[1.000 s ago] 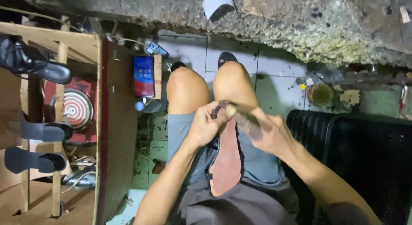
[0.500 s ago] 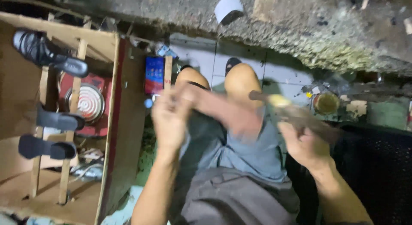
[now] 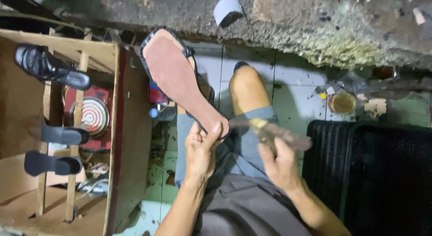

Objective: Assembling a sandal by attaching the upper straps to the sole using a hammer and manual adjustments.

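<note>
Shoe sole (image 3: pixel 180 78), reddish-brown face up, held above the knees. Gripped at its heel end by left hand (image 3: pixel 201 148), fingers (image 3: pixel 216 128) curled tight around the edge. Long axis slanting, toe end up and to the left toward the cardboard box (image 3: pixel 130 150). Brush (image 3: pixel 270 131) clasped in right hand (image 3: pixel 279 161), fingers closed around the handle, tip just beside the heel.
</note>
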